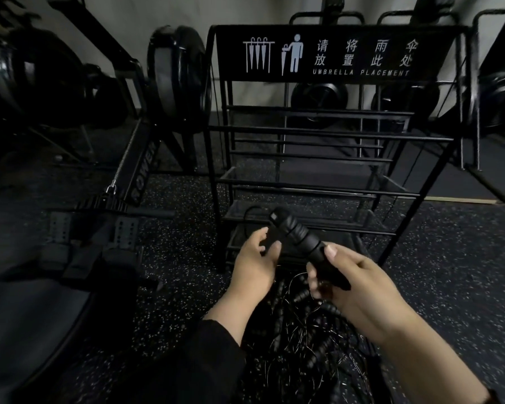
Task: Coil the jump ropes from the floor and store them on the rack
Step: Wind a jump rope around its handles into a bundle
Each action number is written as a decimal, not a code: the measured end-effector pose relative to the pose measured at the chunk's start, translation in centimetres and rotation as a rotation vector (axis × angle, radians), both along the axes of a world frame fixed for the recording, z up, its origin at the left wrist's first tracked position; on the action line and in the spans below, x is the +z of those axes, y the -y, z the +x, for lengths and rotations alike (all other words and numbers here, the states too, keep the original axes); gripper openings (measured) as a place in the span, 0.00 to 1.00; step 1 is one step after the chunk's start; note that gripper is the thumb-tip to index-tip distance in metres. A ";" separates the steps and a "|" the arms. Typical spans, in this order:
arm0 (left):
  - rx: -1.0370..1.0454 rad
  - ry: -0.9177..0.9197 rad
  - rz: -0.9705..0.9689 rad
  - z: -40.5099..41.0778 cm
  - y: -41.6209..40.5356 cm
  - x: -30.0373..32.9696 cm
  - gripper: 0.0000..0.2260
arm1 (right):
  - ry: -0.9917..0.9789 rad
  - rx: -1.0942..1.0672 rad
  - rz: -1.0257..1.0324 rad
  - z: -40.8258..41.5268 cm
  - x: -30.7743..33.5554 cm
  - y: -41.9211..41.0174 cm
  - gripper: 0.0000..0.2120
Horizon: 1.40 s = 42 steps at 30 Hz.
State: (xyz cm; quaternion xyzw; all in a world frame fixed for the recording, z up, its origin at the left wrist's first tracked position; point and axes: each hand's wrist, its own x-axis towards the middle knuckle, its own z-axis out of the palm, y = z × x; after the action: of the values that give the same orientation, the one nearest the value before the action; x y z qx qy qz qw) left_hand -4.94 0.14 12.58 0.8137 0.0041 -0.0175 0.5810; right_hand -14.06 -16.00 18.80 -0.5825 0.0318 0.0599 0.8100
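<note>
My right hand (353, 290) grips a black ribbed jump rope handle (301, 237) by its lower end, and the handle points up and left toward the rack. A thin cord loops off its top. My left hand (257, 258) hovers just left of the handle with fingers relaxed and holds nothing. Below both hands a tangled pile of black jump ropes (301, 339) with several ribbed handles lies on the floor. The black wire rack (312, 138), signed "UMBRELLA PLACEMENT", stands directly in front, its bars bare.
A rowing machine (140, 170) with its flywheel (175, 74) stands left of the rack. More black frames and wheeled equipment (318, 94) stand behind and to the right. The floor is dark speckled rubber (455, 272).
</note>
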 end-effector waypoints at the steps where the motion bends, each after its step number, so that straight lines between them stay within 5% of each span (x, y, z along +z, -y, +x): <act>1: 0.048 0.023 -0.036 -0.1 -0.3 0.3 0.12 | 0.017 -0.004 0.028 -0.3 0.0 0.1 0.19; 5: 0.171 0.058 -0.141 0.1 -1.8 1.0 0.07 | -0.003 -0.021 0.070 -0.4 0.0 0.6 0.17; 10: -0.120 -0.069 -0.051 0.6 -1.5 0.2 0.31 | -0.028 0.086 0.050 0.2 -0.1 0.6 0.17; 14: -0.218 -0.149 -0.049 1.4 -0.1 -1.1 0.23 | 0.009 0.125 0.108 1.2 0.2 0.5 0.17; 17: -0.145 -0.148 -0.077 2.3 0.8 -1.8 0.05 | 0.014 0.124 0.156 2.0 0.2 1.0 0.16; 18: -0.125 -0.137 -0.058 2.5 0.9 -1.9 0.09 | 0.010 0.104 0.167 2.2 0.3 1.1 0.15; 22: 0.011 -0.086 -0.223 2.2 1.4 0.0 0.14 | -0.073 0.030 0.056 3.4 -0.8 1.9 0.12; 26: 0.009 -0.012 -0.494 1.7 2.3 3.3 0.13 | -0.119 -0.016 -0.553 4.4 -2.9 1.9 0.14; 29: -0.063 -0.110 -0.845 1.2 2.7 5.3 0.14 | -0.157 0.043 -0.434 4.6 -3.9 0.4 0.14; 32: -0.115 -0.101 -0.988 1.2 2.1 6.4 0.14 | -0.149 0.141 -0.335 4.7 -4.0 -1.0 0.12; 34: -0.121 -0.055 -0.928 1.3 1.7 6.5 0.15 | -0.122 0.072 -0.370 4.9 -3.8 -1.3 0.06; 37: -0.154 -0.011 -0.509 1.3 1.0 5.7 0.13 | -0.136 -0.112 -0.308 5.4 -2.9 -0.7 0.03; 42: -0.486 -0.242 0.036 0.1 0.6 2.8 0.13 | -0.141 -0.158 0.108 6.3 -0.8 0.5 0.04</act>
State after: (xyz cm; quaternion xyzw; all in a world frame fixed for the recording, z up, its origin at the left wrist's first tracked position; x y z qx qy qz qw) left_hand -4.83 -0.43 15.41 0.7931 -0.1215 -0.2533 0.5404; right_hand -7.72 -16.49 18.00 -0.5280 0.1312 0.0384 0.8382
